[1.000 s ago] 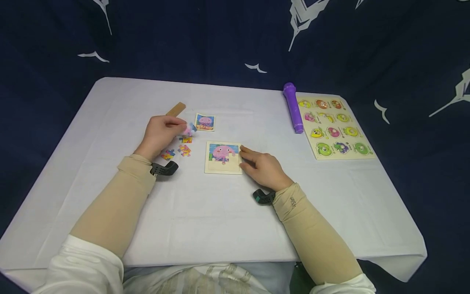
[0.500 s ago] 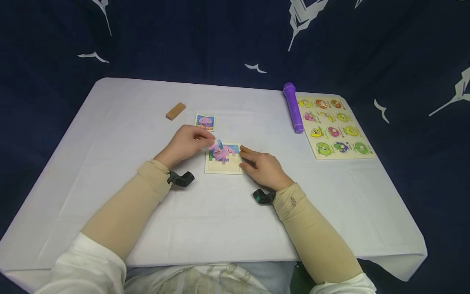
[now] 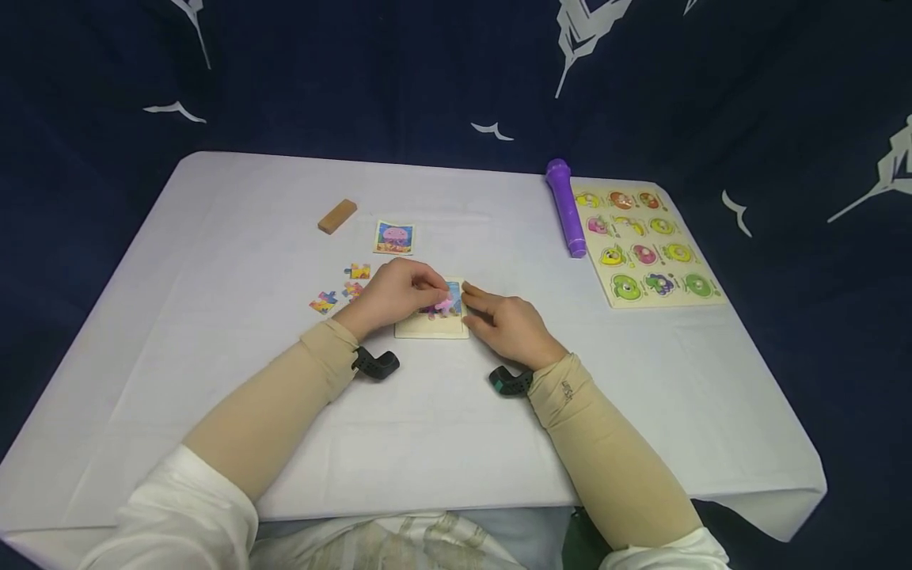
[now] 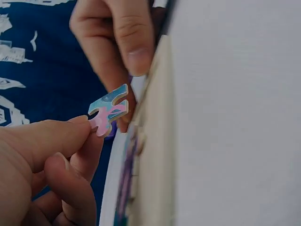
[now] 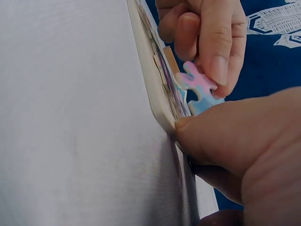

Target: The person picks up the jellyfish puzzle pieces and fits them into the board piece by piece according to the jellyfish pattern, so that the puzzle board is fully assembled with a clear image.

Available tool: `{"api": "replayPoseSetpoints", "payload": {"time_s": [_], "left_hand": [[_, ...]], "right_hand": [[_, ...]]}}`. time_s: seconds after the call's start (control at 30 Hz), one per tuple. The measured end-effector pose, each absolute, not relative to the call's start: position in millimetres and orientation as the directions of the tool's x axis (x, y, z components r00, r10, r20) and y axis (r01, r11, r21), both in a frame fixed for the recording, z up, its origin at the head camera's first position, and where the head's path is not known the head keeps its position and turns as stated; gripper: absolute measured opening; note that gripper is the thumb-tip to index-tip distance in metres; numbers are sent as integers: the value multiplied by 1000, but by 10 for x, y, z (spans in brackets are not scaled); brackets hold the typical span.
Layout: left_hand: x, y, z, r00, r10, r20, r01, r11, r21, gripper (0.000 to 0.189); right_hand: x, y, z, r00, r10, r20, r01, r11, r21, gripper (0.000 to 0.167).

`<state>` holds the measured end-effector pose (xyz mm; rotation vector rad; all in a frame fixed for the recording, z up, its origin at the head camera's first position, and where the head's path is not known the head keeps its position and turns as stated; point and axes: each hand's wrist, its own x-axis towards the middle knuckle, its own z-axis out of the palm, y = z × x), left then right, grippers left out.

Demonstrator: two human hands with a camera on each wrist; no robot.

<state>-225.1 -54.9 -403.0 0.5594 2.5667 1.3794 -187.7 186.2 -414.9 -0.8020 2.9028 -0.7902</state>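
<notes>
My left hand (image 3: 396,293) pinches a pink-and-blue jigsaw piece (image 4: 112,109) between thumb and index finger. It hovers over the upper right part of a small jigsaw board (image 3: 431,329), covering much of its pink sea-creature picture. The pale lower part of that board shows bare. At the board's right edge, my right hand (image 3: 514,328) rests with extended fingers, its thumb (image 5: 202,129) against the rim. Left of the board lie loose jigsaw pieces (image 3: 324,302), one of them partly behind the left hand. A small picture card (image 3: 394,237) with the same creature lies beyond.
A brown wooden block (image 3: 337,216) lies behind the loose pieces. Towards the back right are a purple toy microphone (image 3: 566,207) and a fruit puzzle board (image 3: 644,252). A white cloth (image 3: 427,443) covers the table.
My left hand has carried the jigsaw piece rightward from the loose pieces to over the board's upper right. The loose pieces are back in sight. The right hand stays at the board's edge.
</notes>
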Motion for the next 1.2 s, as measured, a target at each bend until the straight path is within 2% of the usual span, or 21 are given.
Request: {"api": "replayPoseSetpoints", "payload": {"time_s": [0.63, 1.1, 1.2], "left_hand": [[-2271, -485, -4143, -911, 400, 99, 352, 630, 692, 10], [-2267, -464, -4192, -920, 356, 166, 364, 616, 699, 13], [-2273, -465, -4204, -926, 348, 147, 347, 629, 695, 15]], "right_hand": [[-1865, 1827, -4119, -874, -477, 94, -459, 745, -484, 46], [-1858, 1826, -4113, -874, -475, 98, -459, 745, -484, 46], [-1859, 1826, -4117, -874, -476, 98, -459, 745, -483, 46]]}}
